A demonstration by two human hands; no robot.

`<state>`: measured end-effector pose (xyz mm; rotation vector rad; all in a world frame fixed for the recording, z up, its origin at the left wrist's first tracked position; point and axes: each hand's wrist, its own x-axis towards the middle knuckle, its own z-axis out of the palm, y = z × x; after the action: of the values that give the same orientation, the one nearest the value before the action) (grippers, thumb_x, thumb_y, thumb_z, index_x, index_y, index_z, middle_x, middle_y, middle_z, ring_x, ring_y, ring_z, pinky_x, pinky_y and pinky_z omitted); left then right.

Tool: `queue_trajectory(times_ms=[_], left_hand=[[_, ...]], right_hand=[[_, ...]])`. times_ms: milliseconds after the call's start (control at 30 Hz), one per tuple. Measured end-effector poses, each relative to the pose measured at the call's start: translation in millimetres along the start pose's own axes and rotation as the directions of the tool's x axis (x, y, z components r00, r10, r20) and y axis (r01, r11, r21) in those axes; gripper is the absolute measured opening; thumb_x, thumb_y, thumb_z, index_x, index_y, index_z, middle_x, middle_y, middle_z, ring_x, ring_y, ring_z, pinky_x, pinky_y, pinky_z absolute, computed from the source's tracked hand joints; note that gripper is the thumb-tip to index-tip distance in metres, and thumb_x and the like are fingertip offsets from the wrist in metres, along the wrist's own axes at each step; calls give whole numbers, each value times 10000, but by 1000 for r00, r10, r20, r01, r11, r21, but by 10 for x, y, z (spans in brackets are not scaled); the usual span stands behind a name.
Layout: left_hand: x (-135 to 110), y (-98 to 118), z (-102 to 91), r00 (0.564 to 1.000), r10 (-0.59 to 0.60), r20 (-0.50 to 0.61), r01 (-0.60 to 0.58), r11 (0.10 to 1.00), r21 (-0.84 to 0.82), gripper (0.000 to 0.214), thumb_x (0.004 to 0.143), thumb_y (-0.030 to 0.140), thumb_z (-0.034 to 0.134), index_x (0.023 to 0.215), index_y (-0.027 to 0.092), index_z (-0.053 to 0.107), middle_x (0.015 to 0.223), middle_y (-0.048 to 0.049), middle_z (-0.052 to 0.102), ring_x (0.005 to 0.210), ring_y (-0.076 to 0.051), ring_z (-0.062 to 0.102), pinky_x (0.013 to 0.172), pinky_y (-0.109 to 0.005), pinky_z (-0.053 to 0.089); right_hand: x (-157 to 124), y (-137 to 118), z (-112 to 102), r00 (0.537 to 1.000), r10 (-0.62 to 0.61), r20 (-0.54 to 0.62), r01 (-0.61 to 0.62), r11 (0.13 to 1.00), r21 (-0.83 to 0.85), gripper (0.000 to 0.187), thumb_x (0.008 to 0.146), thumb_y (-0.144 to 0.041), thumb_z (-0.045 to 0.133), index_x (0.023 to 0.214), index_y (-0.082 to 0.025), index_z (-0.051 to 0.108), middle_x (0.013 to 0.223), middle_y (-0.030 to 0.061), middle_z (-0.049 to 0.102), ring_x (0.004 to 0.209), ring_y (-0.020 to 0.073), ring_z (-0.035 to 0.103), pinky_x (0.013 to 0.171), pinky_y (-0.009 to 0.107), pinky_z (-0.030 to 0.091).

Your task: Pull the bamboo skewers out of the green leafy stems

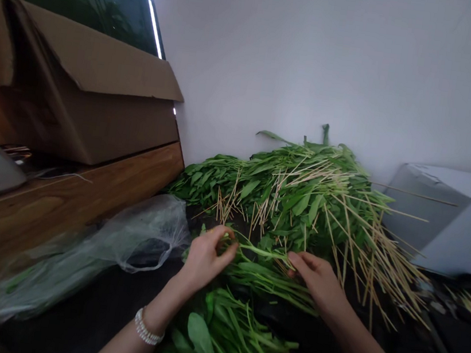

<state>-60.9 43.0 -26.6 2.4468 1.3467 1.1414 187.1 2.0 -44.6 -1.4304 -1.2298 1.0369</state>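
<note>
A long green leafy stem [261, 251] stretches between my two hands. My right hand [318, 278] pinches its cut end between thumb and fingertips. My left hand [211, 252], with a white beaded bracelet at the wrist, curls its fingers and thumb around the leafy end; the exact grip is partly hidden. Just below lies a small bunch of green stems [276, 283]. Closer to me is another leafy bunch [214, 339], its cut ends pointing right. Behind my hands rises a large heap of leafy greens [302, 200] with many thin wooden sticks [385, 260] attached or lying among them.
At left, a clear plastic bag [91, 250] holds something green, beside a wooden ledge [131, 177] carrying an open cardboard box [125, 121]. A white box [467, 230] stands at right against the white wall [321, 54]. Black sheeting [83, 307] covers the surface beneath.
</note>
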Motion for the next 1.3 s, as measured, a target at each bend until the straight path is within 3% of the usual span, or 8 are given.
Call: queue_trajectory(times_ms=[300,567,700,800,867,933,1133,1300], left_hand=[[-50,-101,167,954,265,143,-293,925,243,182,890,229,517,1023,215,641,798,-17,689,712,-149,642,655,-237,446],[-63,-51,143,929,284,236,-358,851,383,167,798,152,552,929,209,641,722,-8,638,681,-166,608,638,-254,414],[-54,-52,169,974,192,121,-220,933,285,163,771,128,526,840,198,656,726,-11,653,675,-154,601,653,-245,414],[-3,-151,118,999,-32,-40,34,998,52,158,782,158,499,790,181,655,739,-3,665,671,-139,595,643,-226,422],[51,-243,31,959,-232,-163,220,971,-89,182,806,203,471,742,174,639,672,12,630,616,-132,562,582,-218,409],[102,-311,-60,904,-336,-266,306,940,-151,227,844,254,439,760,178,635,649,16,591,599,-136,534,559,-223,402],[118,-225,-99,925,-70,-374,103,992,69,220,894,237,431,833,203,640,1026,-72,577,986,-213,531,881,-360,417],[19,-73,5,992,33,-122,-40,998,-51,224,950,220,358,967,191,580,866,-38,618,778,-146,583,723,-260,464]], right_hand=[[-62,-118,35,998,-49,45,52,995,-82,429,713,-597,546,593,-188,591,563,-12,568,537,121,487,544,246,354],[-84,-120,66,993,-73,93,89,981,-175,420,745,-563,513,556,-192,567,501,-32,510,490,97,393,499,232,310],[-93,-111,109,986,-89,144,115,977,-181,410,744,-549,507,547,-194,561,509,-30,518,489,95,388,500,233,311],[-80,-107,82,985,-109,137,133,975,-179,415,739,-550,503,529,-196,552,513,-24,524,506,100,410,518,234,325],[-58,-98,34,992,-97,76,109,978,-179,419,731,-563,512,528,-198,548,508,-25,524,498,102,407,508,236,321],[-32,-81,-10,996,-84,26,87,981,-176,411,724,-568,532,547,-198,562,510,-25,533,490,103,409,499,239,319],[1,2,34,991,-125,37,129,983,-133,339,692,-527,601,663,-193,654,587,1,616,577,146,532,573,257,399],[-30,41,97,983,-178,39,182,972,-149,270,719,-460,612,721,-199,682,637,5,648,633,162,579,631,266,425]])
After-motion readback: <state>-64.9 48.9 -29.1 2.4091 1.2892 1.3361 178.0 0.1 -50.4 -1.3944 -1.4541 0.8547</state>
